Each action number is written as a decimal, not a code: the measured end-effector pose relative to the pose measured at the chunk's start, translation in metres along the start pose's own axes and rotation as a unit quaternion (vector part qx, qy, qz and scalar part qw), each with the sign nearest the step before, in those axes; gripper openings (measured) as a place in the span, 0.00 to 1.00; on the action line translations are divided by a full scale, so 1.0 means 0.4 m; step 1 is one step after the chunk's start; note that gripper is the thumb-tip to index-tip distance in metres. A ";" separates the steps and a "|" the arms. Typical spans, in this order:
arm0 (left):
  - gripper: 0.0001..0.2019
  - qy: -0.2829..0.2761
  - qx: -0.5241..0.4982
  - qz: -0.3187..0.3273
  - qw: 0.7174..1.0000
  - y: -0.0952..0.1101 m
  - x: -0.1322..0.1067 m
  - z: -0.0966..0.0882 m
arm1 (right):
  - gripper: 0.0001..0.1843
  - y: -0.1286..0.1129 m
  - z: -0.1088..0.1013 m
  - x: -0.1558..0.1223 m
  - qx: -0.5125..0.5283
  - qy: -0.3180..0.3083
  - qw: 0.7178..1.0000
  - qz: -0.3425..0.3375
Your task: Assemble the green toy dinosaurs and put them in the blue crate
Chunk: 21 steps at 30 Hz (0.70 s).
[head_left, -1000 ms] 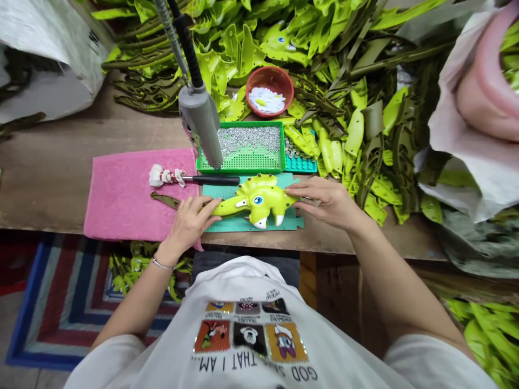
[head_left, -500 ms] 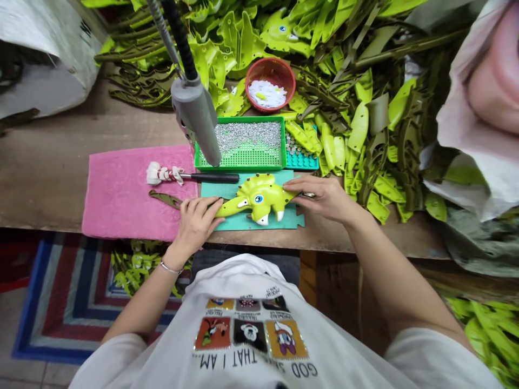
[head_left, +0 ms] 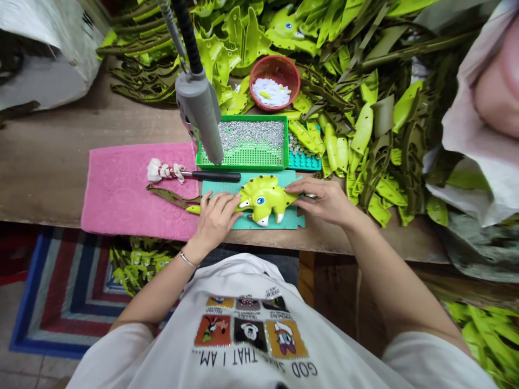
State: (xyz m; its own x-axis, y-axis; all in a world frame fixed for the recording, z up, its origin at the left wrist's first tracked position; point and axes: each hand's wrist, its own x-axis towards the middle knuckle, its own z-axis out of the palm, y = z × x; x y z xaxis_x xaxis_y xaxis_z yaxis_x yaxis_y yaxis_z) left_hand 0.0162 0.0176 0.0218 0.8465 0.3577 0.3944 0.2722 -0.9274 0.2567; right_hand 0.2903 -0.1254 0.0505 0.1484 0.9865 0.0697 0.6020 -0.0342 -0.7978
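A lime-green plastic triceratops toy (head_left: 263, 199) with a blue eye and white horns lies on a teal perforated mat (head_left: 292, 222). My left hand (head_left: 215, 219) presses on its long tapered part, hiding much of it. My right hand (head_left: 324, 201) holds the far end of its body, with a small metal item showing past the fingers. Left of the toy lies an olive plastic strip (head_left: 170, 196). Above it, a black-handled tool (head_left: 214, 176) with a white cloth-wrapped end (head_left: 161, 170) rests on a pink towel (head_left: 121, 200).
A grey bench press head (head_left: 198, 111) stands over a green tray of metal rivets (head_left: 247, 156). Behind are a red basket of white pieces (head_left: 275, 82) and heaped green plastic parts (head_left: 365, 119). A white sack (head_left: 482, 146) lies right.
My left hand has slid rightward along the toy and covers more of its long part. More of the olive strip shows. The view has shifted slightly.
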 end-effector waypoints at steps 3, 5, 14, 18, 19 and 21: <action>0.16 0.030 -0.002 0.006 1.000 -0.006 -0.003 0.012 | 0.25 -0.016 0.012 0.000 0.109 0.003 0.982 0.154; 0.16 0.046 -0.008 0.009 0.999 -0.011 -0.008 0.020 | 0.30 -0.023 0.026 0.004 0.201 -0.001 0.940 0.277; 0.25 -0.024 0.015 0.019 0.999 -0.036 -0.028 0.020 | 0.30 -0.019 0.069 0.027 0.352 0.056 0.856 0.373; 0.21 -0.021 0.051 0.059 0.997 -0.067 -0.020 -0.009 | 0.30 -0.007 0.051 0.011 0.365 0.027 0.858 0.359; 0.20 -0.011 0.058 0.082 0.995 -0.074 -0.015 -0.018 | 0.29 -0.011 0.046 0.006 0.351 0.021 0.868 0.350; 0.19 0.007 0.071 0.128 0.989 -0.082 -0.002 -0.037 | 0.27 -0.035 0.039 -0.007 0.262 0.047 0.912 0.312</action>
State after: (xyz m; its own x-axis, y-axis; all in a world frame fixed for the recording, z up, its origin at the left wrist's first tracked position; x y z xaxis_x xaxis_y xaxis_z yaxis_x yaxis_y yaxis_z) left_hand -0.0001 0.0495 0.0260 0.8900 0.1102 0.4424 0.1128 -0.9934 0.0206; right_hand 0.2694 -0.1250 0.0522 0.4147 0.7822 -0.4649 -0.0775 -0.4787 -0.8745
